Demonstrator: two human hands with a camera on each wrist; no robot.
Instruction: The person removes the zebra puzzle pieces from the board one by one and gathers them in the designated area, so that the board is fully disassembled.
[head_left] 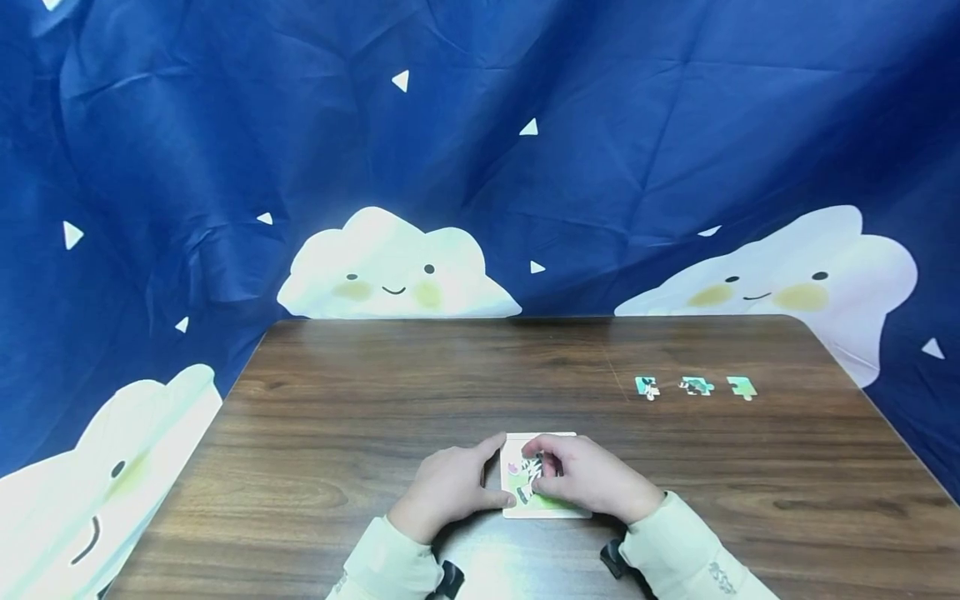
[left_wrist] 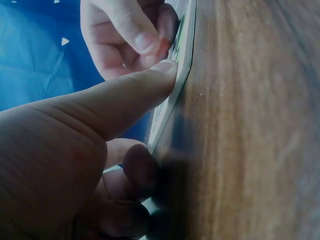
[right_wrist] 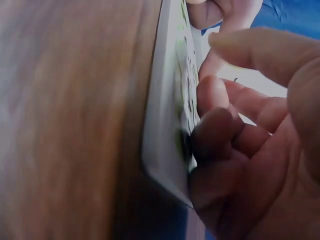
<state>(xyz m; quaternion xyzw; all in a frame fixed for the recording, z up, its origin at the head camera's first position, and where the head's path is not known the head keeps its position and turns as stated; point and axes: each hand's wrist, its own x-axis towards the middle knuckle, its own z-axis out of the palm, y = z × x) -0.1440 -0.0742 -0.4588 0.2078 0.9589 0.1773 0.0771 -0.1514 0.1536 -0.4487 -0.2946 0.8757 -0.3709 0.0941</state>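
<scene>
A small square puzzle board (head_left: 547, 513) with a pale frame and a black-and-white zebra picture (head_left: 528, 475) on green lies near the table's front. My left hand (head_left: 453, 490) holds its left side, with the thumb on the near-left part and the index finger at the far-left corner. Over the picture, my right hand (head_left: 592, 477) has its bent fingertips touching the surface. In the right wrist view its thumb (right_wrist: 250, 47) stands apart from the other fingers, with nothing visible between them. These fingers hide part of the picture.
Three loose puzzle pieces lie in a row at the back right: a blue-and-white one (head_left: 647, 387), a teal patterned one (head_left: 697, 386) and a green one (head_left: 742, 387). The brown wooden table (head_left: 360, 375) ends at a blue cloud-printed cloth (head_left: 465, 125).
</scene>
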